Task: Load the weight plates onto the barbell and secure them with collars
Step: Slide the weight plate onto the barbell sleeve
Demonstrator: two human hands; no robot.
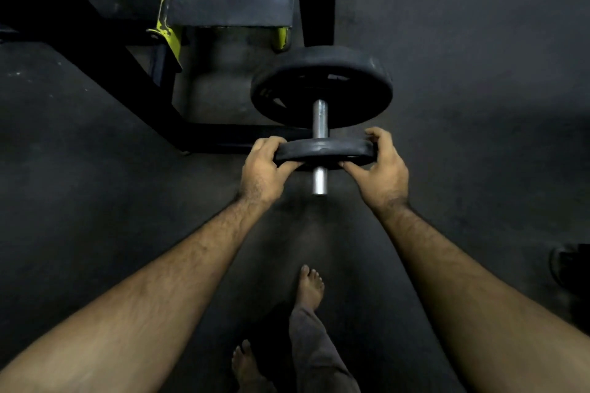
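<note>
While left hand and right hand clamp small plate rims on sleeve, person should push square, flush against large plate.

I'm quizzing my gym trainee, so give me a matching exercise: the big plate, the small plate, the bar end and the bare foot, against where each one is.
1. big plate
2. small plate
3. bar end
4. bare foot

A. on the floor, between the forearms
B. gripped by both hands
C. sticking out nearer than both plates
D. farthest along the bar

Pairs: 1-D, 2-B, 3-C, 4-A
</note>
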